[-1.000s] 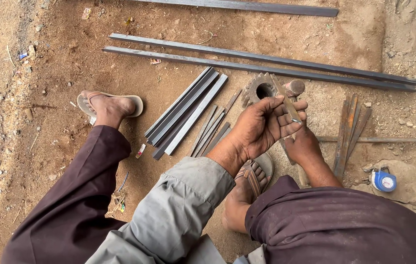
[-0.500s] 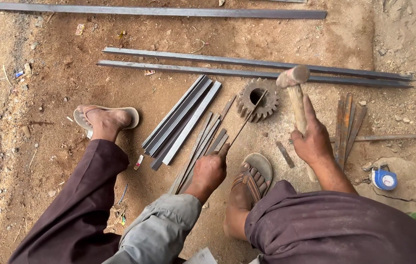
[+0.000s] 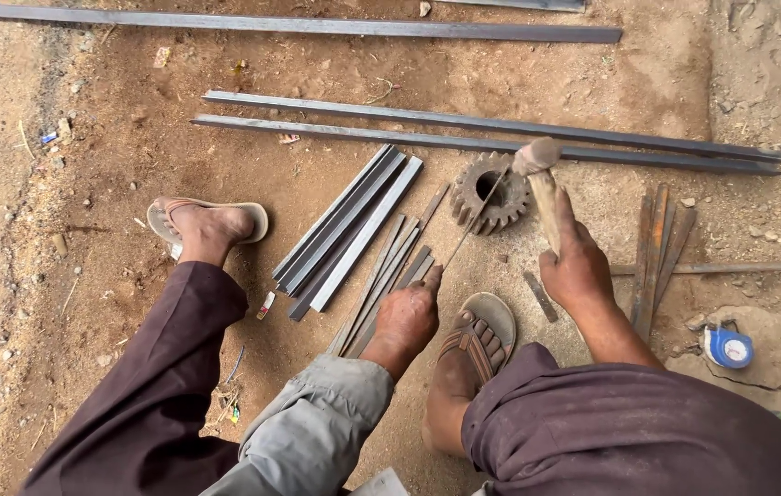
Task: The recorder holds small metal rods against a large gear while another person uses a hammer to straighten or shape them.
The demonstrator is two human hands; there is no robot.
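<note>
1. The left hand (image 3: 406,319) pinches a thin metal rod (image 3: 475,218), whose far end lies over the gear (image 3: 491,192) on the ground.
2. The right hand (image 3: 577,268) is closed around the hammer (image 3: 542,184), its head just beside the gear.

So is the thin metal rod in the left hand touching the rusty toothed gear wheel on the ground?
Touching. In the head view, the thin metal rod held by the left hand lies with its far end across the rusty toothed gear wheel.

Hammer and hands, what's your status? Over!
Right hand grips the hammer above the gear. Left hand holds a thin rod slanting onto the gear. Flat bars lie beside it.
</note>
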